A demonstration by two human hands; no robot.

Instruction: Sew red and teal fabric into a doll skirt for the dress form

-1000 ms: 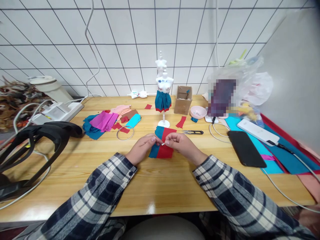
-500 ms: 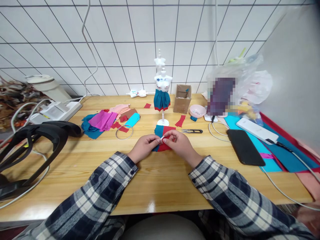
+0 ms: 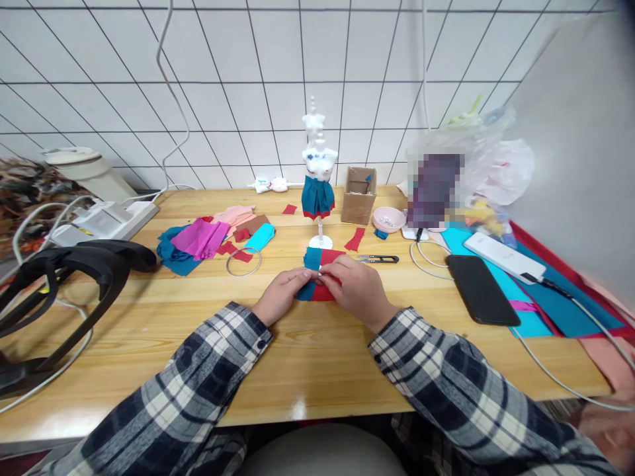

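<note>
A blue and red cloth piece (image 3: 327,256) lies on the table in front of a small white mannequin (image 3: 320,162) that wears a blue skirt with a red hem. Over the cloth, my left hand (image 3: 282,293) and my right hand (image 3: 364,291) meet at the fingertips. Both are closed in a pinch around a tiny pale item between them, too small to make out. Thread snips (image 3: 381,258) lie just beyond my right hand, with a red scrap (image 3: 355,238) behind them. A metal hoop (image 3: 243,262) rests to the left of the cloth.
Fabric scraps (image 3: 201,238) are piled at the left, near a black headset strap (image 3: 84,317) and a power strip (image 3: 112,221). Behind stand a cardboard box (image 3: 358,205) and a pink bowl (image 3: 389,219). A black phone (image 3: 482,289) and a white power bank (image 3: 503,256) lie right.
My right hand's fingers have curled in more over the pale item, which is now mostly covered. My left fingertips lie flatter beside them. The whole view has shifted slightly.
</note>
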